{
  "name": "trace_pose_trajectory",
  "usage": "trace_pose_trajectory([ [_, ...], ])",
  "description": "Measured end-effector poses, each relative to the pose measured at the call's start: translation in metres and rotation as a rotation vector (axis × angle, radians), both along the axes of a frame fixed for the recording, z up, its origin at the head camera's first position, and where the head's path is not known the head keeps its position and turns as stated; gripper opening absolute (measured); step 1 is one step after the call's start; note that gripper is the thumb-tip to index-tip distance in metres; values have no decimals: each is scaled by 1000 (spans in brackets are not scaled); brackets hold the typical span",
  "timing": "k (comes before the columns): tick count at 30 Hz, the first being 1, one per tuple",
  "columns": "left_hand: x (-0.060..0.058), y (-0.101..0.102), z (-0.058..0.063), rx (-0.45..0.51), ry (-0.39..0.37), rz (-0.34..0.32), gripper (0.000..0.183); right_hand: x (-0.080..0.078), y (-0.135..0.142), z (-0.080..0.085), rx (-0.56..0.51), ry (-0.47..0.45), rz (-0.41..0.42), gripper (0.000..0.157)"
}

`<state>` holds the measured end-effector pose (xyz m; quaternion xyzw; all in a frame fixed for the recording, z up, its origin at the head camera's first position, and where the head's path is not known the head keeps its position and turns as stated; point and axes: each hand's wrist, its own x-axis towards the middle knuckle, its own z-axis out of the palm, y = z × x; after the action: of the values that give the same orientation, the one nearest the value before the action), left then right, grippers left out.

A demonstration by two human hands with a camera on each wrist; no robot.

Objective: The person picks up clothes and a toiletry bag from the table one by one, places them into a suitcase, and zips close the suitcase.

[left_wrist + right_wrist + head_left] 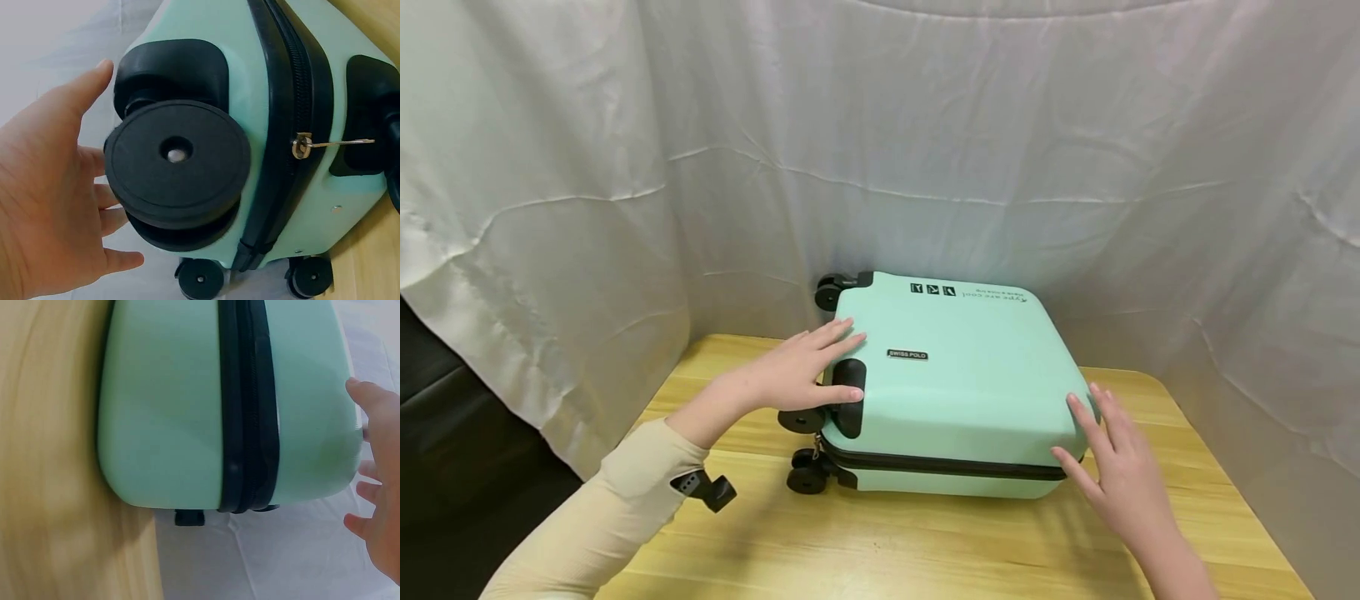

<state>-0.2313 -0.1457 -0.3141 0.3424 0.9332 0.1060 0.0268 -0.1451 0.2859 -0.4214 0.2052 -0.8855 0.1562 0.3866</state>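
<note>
A mint-green hard-shell suitcase [970, 367] lies flat on the wooden table, its black wheels [178, 162] pointing left. Over its wheel end my left hand [797, 367] is spread, fingers straight, thumb across the black wheel mount [850, 398]. On the right, my right hand [1116, 467] has its fingers extended at the suitcase's near right corner. A black zipper [300, 81] runs round the side, and its metal pull [340, 144] sticks out near the wheels. The small "SWISS POLO" plate [907, 355] shows on the top shell.
The wooden table [865, 550] extends in front of the suitcase and to both sides. Close behind hangs a white curtain [925, 150], which also encloses the left and right. Something black [460, 467] shows at the lower left beyond the curtain.
</note>
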Motion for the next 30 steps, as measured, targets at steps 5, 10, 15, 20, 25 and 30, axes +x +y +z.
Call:
trace_pose_trajectory([
  [5, -1, -1, -2, -12, -36, -11, 82, 2, -2, -5, -6, 12, -6, 75],
  [10, -1, -1, -2, 12, -53, -14, 82, 5, -5, -8, -30, -32, -9, 79],
  [15, 1, -1, -6, 55, -49, -20, 82, 6, -6, -9, -48, -30, 10, 79],
  [20, 1, -3, -8, 81, -37, -20, 81, 6, -7, -7, -46, -36, 16, 79],
  [25, 2, -3, -9, 95, -42, -15, 81, 6, -7, -6, -45, -71, 2, 79],
  [30, 3, -3, -9, 105, -42, -6, 82, 5, -6, -6, -47, -90, -4, 78],
])
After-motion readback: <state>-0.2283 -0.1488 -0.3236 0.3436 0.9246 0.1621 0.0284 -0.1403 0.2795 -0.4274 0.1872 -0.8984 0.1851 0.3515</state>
